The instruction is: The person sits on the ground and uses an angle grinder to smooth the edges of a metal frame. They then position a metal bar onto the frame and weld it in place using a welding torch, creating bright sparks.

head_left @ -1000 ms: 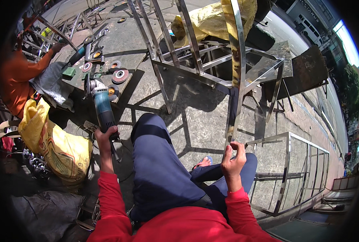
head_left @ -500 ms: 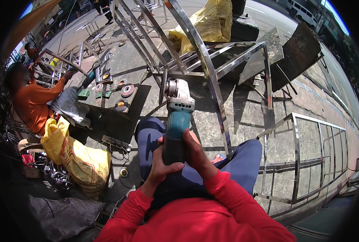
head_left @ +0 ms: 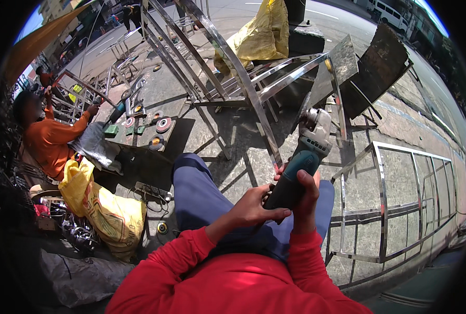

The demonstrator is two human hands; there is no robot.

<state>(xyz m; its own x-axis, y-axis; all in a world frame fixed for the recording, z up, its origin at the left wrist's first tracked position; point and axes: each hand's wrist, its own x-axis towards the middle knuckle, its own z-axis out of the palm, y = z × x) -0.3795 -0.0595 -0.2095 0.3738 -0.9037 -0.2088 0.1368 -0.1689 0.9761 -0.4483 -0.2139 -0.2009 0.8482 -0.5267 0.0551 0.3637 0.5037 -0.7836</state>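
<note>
Both of my hands grip a teal and black angle grinder (head_left: 299,163) over my lap, its grey metal head pointing away from me. My left hand (head_left: 253,207) is closed round the dark rear of the body from the left. Higher on the right side of the body, my right hand (head_left: 307,198) wraps it with the thumb on top. The disc (head_left: 300,112) shows nearly edge-on at the left of the head, apart from any metal. Just left of the grinder, a shiny tubular metal frame (head_left: 251,99) leans down towards my legs.
A second metal frame (head_left: 384,209) lies at the right. Dark metal plates (head_left: 378,73) stand beyond. At the left, a co-worker in orange (head_left: 55,138) sits beside a board with grinding discs (head_left: 163,124). A yellow sack (head_left: 112,217) and a power strip with cables (head_left: 153,191) lie nearer.
The angle grinder has swung from the middle to the right, and its head now tilts right. Both hands moved with it and kept hold.
</note>
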